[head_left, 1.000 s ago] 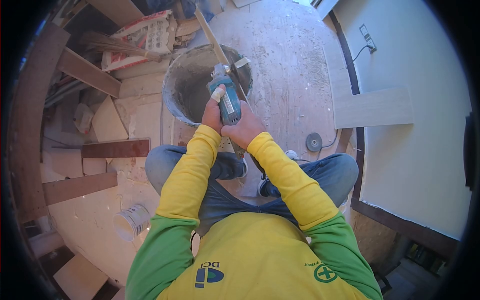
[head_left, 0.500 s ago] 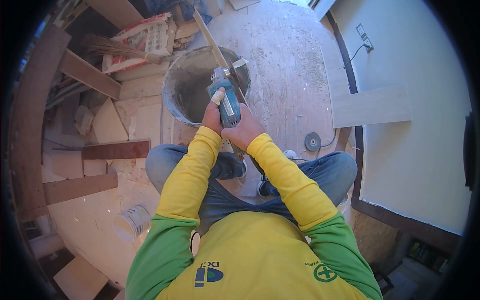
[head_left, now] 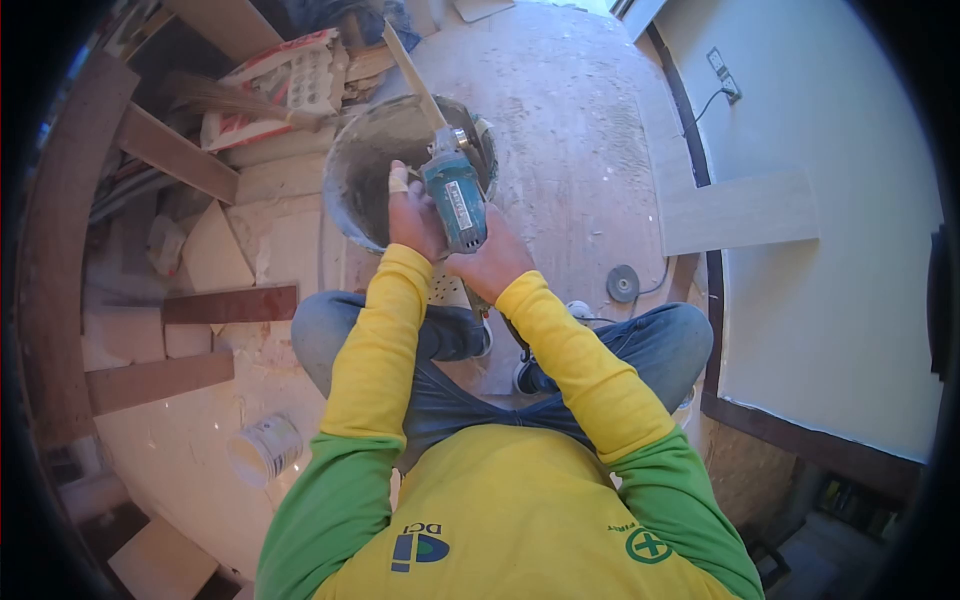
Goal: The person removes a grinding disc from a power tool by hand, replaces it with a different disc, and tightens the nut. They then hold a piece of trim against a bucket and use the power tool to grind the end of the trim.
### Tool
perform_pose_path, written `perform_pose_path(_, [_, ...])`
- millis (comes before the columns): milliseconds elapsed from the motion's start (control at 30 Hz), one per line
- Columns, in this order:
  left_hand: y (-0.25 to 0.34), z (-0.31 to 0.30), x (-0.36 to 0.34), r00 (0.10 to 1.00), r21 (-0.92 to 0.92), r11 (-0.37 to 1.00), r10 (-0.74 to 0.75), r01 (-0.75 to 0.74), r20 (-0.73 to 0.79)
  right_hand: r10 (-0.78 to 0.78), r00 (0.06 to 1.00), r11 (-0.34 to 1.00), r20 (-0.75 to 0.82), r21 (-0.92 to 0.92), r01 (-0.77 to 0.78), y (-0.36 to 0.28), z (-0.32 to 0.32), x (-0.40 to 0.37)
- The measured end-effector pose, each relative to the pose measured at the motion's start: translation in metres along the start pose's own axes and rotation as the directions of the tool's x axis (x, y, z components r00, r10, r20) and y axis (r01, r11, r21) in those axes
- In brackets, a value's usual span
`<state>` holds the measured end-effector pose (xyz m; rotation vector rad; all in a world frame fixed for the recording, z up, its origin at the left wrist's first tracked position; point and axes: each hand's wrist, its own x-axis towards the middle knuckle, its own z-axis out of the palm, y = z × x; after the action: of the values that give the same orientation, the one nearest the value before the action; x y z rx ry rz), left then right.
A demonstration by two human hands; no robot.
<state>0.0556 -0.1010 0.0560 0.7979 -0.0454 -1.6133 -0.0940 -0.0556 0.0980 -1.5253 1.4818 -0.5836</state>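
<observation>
My right hand (head_left: 490,258) is wrapped round the rear of a teal angle grinder (head_left: 458,200), whose head points away from me. My left hand (head_left: 412,215) is just left of the grinder body, with one taped finger raised and the others partly bent; it holds nothing that I can make out. The grinder's disc (head_left: 478,145) stands edge-on at the right of its head. Beneath and around the tool is a large grey-stained bucket (head_left: 345,205). A long pale strip (head_left: 410,75) slants up and away from the grinder head.
A loose round disc (head_left: 622,283) lies on the floor beside a cord. A pale board (head_left: 740,213) sits near the right wall. At left are brown planks (head_left: 230,305), a white tub (head_left: 265,448), a straw broom (head_left: 235,100) and a red-and-white sack (head_left: 310,75).
My left hand has come off the grinder body and moved slightly left, its fingers spreading. The grinder has turned a little, showing more of its top label.
</observation>
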Motion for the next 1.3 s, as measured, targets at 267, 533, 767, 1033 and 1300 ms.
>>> perform_pose_path(267, [0.015, -0.019, 0.049, 0.997, 0.177, 0.983, 0.047, -0.056, 0.058, 0.028, 1.0, 0.997, 0.011, -0.077, -0.027, 0.005, 0.001, 0.001])
perform_pose_path(533, [0.015, -0.012, 0.032, 0.991, 0.126, 0.989, -0.087, 0.074, 0.098, 0.054, 0.998, 0.994, 0.039, -0.1, -0.05, 0.005, 0.007, 0.0])
perform_pose_path(767, [0.013, -0.021, 0.038, 0.991, 0.136, 0.989, -0.075, 0.06, 0.108, 0.058, 0.997, 0.996, 0.056, -0.069, -0.054, 0.004, 0.008, -0.002])
perform_pose_path(1033, [0.014, -0.02, 0.036, 0.994, 0.129, 0.988, -0.091, 0.082, 0.062, 0.062, 0.996, 0.991, 0.068, -0.125, -0.053, 0.006, 0.009, -0.001])
perform_pose_path(1300, [0.014, -0.016, 0.034, 0.992, 0.123, 0.989, -0.091, 0.079, 0.091, 0.059, 0.994, 0.989, 0.096, -0.138, -0.045, 0.006, 0.004, -0.003])
